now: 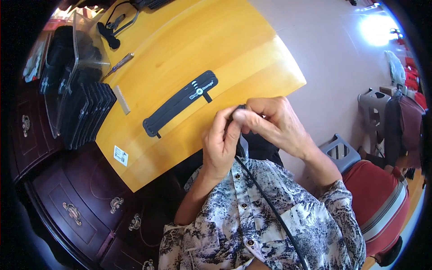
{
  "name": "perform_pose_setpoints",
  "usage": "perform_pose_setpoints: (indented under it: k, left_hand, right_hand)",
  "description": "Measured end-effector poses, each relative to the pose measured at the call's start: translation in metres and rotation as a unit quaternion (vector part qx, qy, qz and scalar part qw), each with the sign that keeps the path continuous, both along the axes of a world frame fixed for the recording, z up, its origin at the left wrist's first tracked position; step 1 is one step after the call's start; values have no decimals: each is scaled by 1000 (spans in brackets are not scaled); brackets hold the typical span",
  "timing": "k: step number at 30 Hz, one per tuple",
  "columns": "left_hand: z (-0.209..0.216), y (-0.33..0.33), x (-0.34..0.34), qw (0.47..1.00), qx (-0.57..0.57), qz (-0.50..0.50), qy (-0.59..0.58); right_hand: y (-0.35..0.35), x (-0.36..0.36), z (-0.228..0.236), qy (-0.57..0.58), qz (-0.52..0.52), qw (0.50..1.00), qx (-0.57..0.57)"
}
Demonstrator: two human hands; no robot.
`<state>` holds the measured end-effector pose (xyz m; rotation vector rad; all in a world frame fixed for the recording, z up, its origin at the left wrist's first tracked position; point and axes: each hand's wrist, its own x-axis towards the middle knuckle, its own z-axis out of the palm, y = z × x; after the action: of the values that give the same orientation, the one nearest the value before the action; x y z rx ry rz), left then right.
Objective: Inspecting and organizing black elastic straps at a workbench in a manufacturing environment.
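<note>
Close to my chest, at the table's near edge, both hands meet with their fingers pinched together. Between the fingertips shows a bit of a dark strip [240, 108]; most of it is hidden, so its exact kind cannot be told. My left hand [218, 146] grips it from the left, and my right hand [279, 123] holds it from the right. Beyond my left hand, a flat black strap [182, 102] with white print and small tabs lies slantwise on the yellow table [234, 49]. A grey strip [243, 147] hangs just below my fingers.
At the left stands a pile of black straps [92, 112] beside a clear plastic holder [77, 40]. A screwdriver [119, 65], a small wooden strip [121, 100] and a white label [120, 155] lie on the table. A black cord [274, 211] crosses my shirt. Grey stool [339, 153] at right.
</note>
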<state>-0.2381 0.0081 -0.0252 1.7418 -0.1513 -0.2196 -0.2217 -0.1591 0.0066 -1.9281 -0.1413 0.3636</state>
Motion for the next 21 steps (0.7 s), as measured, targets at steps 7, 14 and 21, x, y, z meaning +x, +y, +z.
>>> perform_pose_setpoints:
  k: [7,14,21]
  left_hand:
    - [21,-2,11,990,-110,18,88]
    - [39,-5,31,972,-199,97,77]
    - [65,-1,89,952,-264,149,36]
  right_hand:
    - [16,-1,-17,-88,-39,990,100]
    - [35,10,8,-316,-49,947,-29]
    - [33,4,38,-429,24,903,-22]
